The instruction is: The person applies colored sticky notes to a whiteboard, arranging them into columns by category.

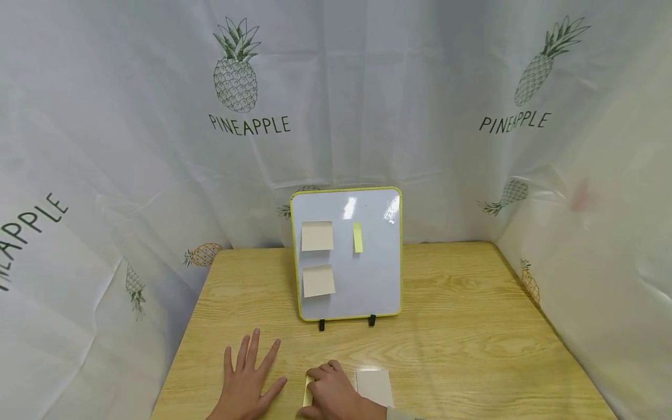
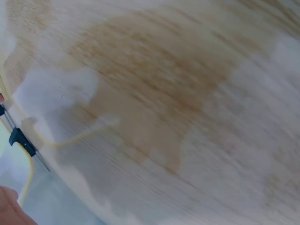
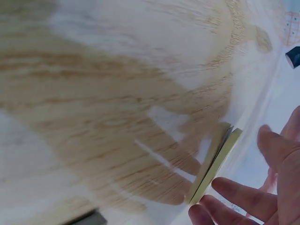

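Fingers spread, my left hand (image 1: 248,379) rests on the table at the front left. Only a bit of it, a finger (image 2: 11,208), enters the left wrist view. My right hand (image 1: 336,394) bends over a narrow yellow sticky note pad (image 1: 307,392) and holds it, covering most of it in the head view. The right wrist view shows fingertips (image 3: 234,191) against the side of this thin pad (image 3: 216,164). Just right of that hand lies a beige square sticky note pad (image 1: 375,386), partly behind the wrist.
A yellow-rimmed whiteboard (image 1: 375,286) stands upright behind the hands on black feet (image 1: 322,325). Two beige notes (image 1: 317,235) are stuck down its left side, with a narrow yellow note (image 1: 358,238) near its middle. Pineapple-print curtains (image 1: 367,116) surround the wooden table (image 1: 472,326).
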Demonstrator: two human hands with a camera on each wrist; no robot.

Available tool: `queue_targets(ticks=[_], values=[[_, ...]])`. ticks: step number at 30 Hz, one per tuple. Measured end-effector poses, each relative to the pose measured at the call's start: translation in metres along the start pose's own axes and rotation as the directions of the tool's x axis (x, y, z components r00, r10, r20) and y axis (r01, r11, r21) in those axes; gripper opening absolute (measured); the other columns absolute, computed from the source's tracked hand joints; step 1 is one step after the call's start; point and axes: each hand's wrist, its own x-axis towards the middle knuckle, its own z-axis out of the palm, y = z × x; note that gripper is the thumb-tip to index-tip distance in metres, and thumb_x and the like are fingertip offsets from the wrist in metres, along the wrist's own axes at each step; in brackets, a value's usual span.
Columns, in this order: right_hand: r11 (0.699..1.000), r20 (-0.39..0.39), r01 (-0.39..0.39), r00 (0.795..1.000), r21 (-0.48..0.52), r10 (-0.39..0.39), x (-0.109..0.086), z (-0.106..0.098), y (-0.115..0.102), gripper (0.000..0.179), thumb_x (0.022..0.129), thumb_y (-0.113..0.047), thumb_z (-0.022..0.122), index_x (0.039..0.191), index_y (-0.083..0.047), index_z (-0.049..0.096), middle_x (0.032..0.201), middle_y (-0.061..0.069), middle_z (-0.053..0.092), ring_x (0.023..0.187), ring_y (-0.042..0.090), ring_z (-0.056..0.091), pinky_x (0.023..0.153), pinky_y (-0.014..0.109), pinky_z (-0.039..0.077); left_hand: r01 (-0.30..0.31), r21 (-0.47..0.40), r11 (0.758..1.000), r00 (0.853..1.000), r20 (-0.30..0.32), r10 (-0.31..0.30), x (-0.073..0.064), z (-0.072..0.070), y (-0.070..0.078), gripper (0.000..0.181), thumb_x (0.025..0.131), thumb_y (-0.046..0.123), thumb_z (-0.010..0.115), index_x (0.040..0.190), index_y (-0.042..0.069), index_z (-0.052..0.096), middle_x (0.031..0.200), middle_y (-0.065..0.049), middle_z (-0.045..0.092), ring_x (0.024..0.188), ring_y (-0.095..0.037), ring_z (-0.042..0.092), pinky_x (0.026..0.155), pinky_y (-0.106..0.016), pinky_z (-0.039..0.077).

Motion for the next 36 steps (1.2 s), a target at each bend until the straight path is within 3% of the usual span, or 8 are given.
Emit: queue_targets(ticks=[8,14,22,26,28,32,34,36], values=[[0.998,0.041,-0.026,0.999,-0.051,0.028,0.002,-0.004,-0.004,0.044,0.079,-0.069,0.068,0.077,-0.026,0.076,0.114,-0.010,0.068,0.094,0.007,0.061,0.085,0.030,0.045,0.007,-0.001,1.000,1.000,-0.001,-0.007,0.001,-0.002,0.001,0.078,0.088,0.067,0.056,0.153,0.029,0.038,0.161,-0.023,0.020,0.143,-0.047,0.023,0.113,-0.070,-0.007],[0.998,0.109,-0.050,0.993,-0.034,0.053,0.005,-0.007,-0.005,0.044,0.079,-0.068,0.067,0.081,-0.026,0.079,0.117,-0.010,0.068,0.095,0.007,0.062,0.087,0.031,0.045,0.004,-0.007,1.000,1.000,-0.012,-0.004,0.000,-0.002,0.000,0.077,0.088,0.067,0.057,0.152,0.027,0.040,0.161,-0.024,0.020,0.142,-0.047,0.023,0.113,-0.071,-0.005],[0.999,0.120,-0.040,0.992,-0.023,0.042,0.008,-0.008,-0.004,0.027,0.089,-0.050,0.069,0.072,-0.030,0.075,0.104,-0.015,0.069,0.086,0.003,0.061,0.083,0.028,0.042,-0.005,-0.004,1.000,1.000,-0.017,0.005,-0.001,-0.002,0.001,0.077,0.088,0.067,0.056,0.153,0.028,0.038,0.161,-0.023,0.020,0.154,-0.036,-0.002,0.114,-0.070,-0.007],[1.000,0.061,-0.029,0.998,-0.011,0.030,0.009,-0.006,-0.005,0.026,0.092,-0.040,0.067,0.069,-0.029,0.074,0.095,-0.016,0.067,0.080,0.002,0.059,0.080,0.028,0.041,-0.021,-0.012,1.000,1.000,0.008,0.021,0.000,-0.002,0.004,0.080,0.087,0.067,0.058,0.154,0.030,0.036,0.162,-0.021,0.017,0.147,-0.045,0.016,0.114,-0.067,-0.012],[0.999,0.035,-0.031,0.999,-0.007,0.031,0.009,-0.005,-0.005,0.025,0.093,-0.036,0.066,0.071,-0.029,0.074,0.093,-0.016,0.068,0.079,0.002,0.060,0.079,0.028,0.041,-0.047,-0.013,0.999,0.999,0.020,0.047,0.000,0.000,0.005,0.083,0.085,0.069,0.059,0.154,0.030,0.035,0.162,-0.021,0.017,0.147,-0.045,0.016,0.114,-0.064,-0.016],[0.999,-0.003,-0.035,0.999,0.024,0.035,0.011,-0.004,-0.003,0.021,0.094,-0.032,0.065,0.077,-0.028,0.076,0.098,-0.013,0.073,0.082,0.002,0.065,0.079,0.030,0.045,-0.150,0.006,0.989,0.988,0.024,0.149,-0.001,0.005,0.007,0.087,0.082,0.075,0.057,0.153,0.029,0.038,0.160,-0.022,0.024,0.141,-0.044,0.030,0.114,-0.058,-0.021],[0.999,-0.032,-0.032,0.999,0.042,0.034,0.011,-0.003,-0.002,0.019,0.094,-0.030,0.065,0.078,-0.027,0.076,0.099,-0.011,0.074,0.083,0.003,0.067,0.079,0.031,0.047,-0.199,0.012,0.980,0.980,0.023,0.198,-0.001,0.007,0.009,0.088,0.082,0.077,0.055,0.152,0.027,0.039,0.158,-0.022,0.028,0.139,-0.044,0.034,0.115,-0.059,-0.018],[0.998,-0.060,-0.028,0.998,0.057,0.032,0.011,-0.002,-0.001,0.019,0.094,-0.028,0.065,0.079,-0.027,0.076,0.096,-0.012,0.074,0.082,0.002,0.067,0.079,0.031,0.047,-0.224,0.020,0.974,0.975,0.020,0.223,0.000,0.009,0.011,0.086,0.083,0.076,0.055,0.151,0.025,0.041,0.157,-0.022,0.032,0.137,-0.043,0.038,0.115,-0.065,-0.007]])
